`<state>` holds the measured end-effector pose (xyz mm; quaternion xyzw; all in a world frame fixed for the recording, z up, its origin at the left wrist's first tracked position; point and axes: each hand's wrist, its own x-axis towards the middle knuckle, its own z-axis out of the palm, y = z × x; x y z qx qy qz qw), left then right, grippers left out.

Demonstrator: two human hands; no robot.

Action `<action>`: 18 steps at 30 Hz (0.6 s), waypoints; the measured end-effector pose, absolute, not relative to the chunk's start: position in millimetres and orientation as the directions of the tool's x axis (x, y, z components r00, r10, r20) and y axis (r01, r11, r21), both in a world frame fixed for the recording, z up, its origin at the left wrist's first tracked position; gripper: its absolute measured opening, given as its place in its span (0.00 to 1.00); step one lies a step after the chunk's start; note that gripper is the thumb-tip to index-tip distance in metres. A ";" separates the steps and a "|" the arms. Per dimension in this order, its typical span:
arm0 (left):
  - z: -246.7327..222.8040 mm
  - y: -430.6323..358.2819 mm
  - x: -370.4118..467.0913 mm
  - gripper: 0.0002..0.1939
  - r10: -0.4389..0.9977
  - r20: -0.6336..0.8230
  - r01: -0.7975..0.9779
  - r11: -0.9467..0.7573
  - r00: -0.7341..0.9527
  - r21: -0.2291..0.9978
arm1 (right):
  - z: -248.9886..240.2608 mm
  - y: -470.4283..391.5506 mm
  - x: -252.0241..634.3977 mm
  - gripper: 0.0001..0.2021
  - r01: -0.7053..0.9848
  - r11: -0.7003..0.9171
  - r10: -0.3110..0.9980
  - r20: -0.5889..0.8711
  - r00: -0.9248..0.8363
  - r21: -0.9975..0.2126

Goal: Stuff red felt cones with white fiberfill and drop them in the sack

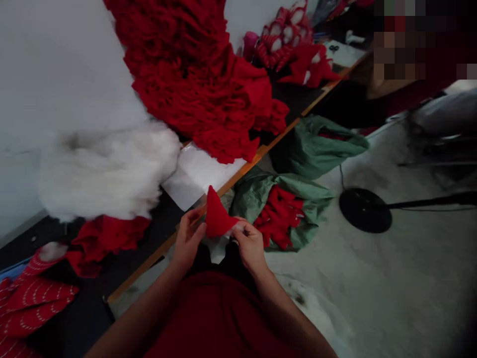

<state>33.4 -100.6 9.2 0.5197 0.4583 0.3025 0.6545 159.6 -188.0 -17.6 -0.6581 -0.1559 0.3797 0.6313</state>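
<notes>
A small red pointed felt piece [218, 216] is held up between my hands in front of my lap, its tip upward. My left hand [188, 241] grips its left edge, with the thumb against the cloth and the other fingers partly hidden behind. On the other side, my right hand [249, 243] pinches the lower right corner between thumb and fingers. A bit of white stuffing [238, 226] shows at that corner, by the right thumb.
Along the dark table are a white stuffing heap [112, 169], a large red felt pile [194, 74] and striped red pieces [33, 298]. Green sacks [316, 144] stand beside it, one holding red pieces [279, 216]. A round black stand base [365, 210] rests on the floor. Another person is at upper right.
</notes>
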 end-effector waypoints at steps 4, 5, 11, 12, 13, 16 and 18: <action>-1.8 -110.5 87.2 0.24 0.521 -0.602 -0.031 0.771 0.605 0.636 | -20.6 -217.7 186.6 0.04 -0.372 -0.112 0.686 -0.342 0.642 -0.922; -3.2 -115.5 100.6 0.25 0.498 -0.612 -0.032 0.790 0.614 0.612 | -22.1 -223.7 192.1 0.04 -0.379 -0.102 0.687 -0.341 0.641 -0.920; -13.5 -147.4 161.4 0.21 0.718 -0.565 -0.027 0.628 0.407 0.778 | -43.5 -251.3 218.7 0.06 -0.590 0.000 0.637 -0.454 0.623 -0.808; -15.0 -149.6 167.3 0.20 0.704 -0.589 -0.010 0.644 0.397 0.765 | -46.7 -254.8 221.8 0.06 -0.622 0.018 0.634 -0.472 0.612 -0.783; -16.0 -150.6 172.2 0.19 0.672 -0.628 0.011 0.679 0.391 0.734 | -49.1 -258.0 224.6 0.07 -0.646 0.032 0.633 -0.485 0.604 -0.763; -15.7 -148.9 183.7 0.19 0.548 -0.743 0.069 0.786 0.384 0.615 | -52.0 -265.2 231.3 0.07 -0.683 0.054 0.625 -0.508 0.592 -0.729; -14.0 -146.8 189.7 0.18 0.535 -0.753 0.084 0.792 0.384 0.605 | -51.3 -267.5 235.2 0.06 -0.701 0.057 0.619 -0.526 0.583 -0.711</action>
